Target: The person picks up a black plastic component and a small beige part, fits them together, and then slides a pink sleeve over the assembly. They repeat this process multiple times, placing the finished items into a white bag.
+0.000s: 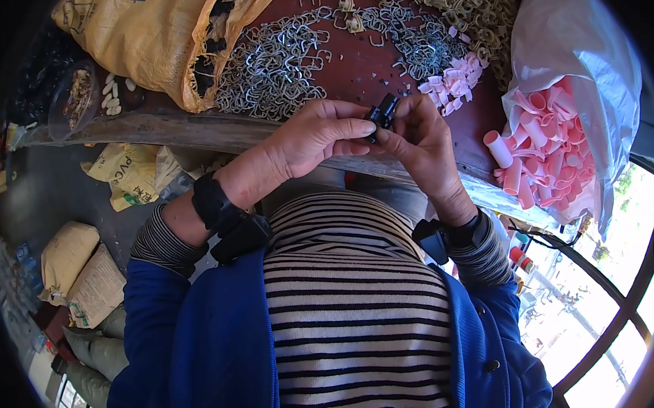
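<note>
Both hands meet over the table's near edge: the left hand and right hand pinch a small black clip between their fingertips. Behind it, metal wire hooks and pink tubes lie on the dark red table. A yellow sack sits left; a clear bag holds more pink tubes.

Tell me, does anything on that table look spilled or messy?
Yes. Metal wire clips lie in a loose, tangled heap across the red table, and pink tubes spill from a torn-open plastic bag at its right edge.
</note>
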Tool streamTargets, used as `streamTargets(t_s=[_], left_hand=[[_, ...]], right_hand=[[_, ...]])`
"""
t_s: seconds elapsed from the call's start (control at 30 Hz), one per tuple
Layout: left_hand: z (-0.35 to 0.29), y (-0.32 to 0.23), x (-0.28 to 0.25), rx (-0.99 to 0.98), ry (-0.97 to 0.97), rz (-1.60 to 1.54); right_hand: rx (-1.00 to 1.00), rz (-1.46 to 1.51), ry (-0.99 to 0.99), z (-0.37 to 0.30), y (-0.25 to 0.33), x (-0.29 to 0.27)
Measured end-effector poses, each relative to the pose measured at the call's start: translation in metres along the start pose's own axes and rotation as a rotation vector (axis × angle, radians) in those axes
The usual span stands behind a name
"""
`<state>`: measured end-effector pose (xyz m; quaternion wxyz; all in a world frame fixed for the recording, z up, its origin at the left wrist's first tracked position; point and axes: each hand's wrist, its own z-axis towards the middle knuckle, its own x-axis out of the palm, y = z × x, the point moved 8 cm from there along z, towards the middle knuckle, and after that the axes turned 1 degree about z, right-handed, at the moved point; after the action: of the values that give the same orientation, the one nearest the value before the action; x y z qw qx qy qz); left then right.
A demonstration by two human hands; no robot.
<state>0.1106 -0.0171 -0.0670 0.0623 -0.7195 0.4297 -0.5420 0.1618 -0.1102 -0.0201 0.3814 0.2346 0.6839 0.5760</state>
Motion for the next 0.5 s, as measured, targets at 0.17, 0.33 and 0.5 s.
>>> streamTargets(t_s=[0.17, 0.33, 0.5], left_hand=[[-0.001, 0.001, 0.002, -0.016, 0.027, 0.055], [-0.004, -0.001, 0.004, -0.016, 0.025, 0.066], [0.002, -0.004, 0.005, 0.002, 0.009, 0.004]], right_hand=[[0.19, 0.139, 0.116, -0.007, -0.017, 0.003], [-0.11, -0.552, 0.028, -0.015, 0.016, -0.033], [-0.001, -0.812, 0.063, -0.022, -0.022, -0.061]])
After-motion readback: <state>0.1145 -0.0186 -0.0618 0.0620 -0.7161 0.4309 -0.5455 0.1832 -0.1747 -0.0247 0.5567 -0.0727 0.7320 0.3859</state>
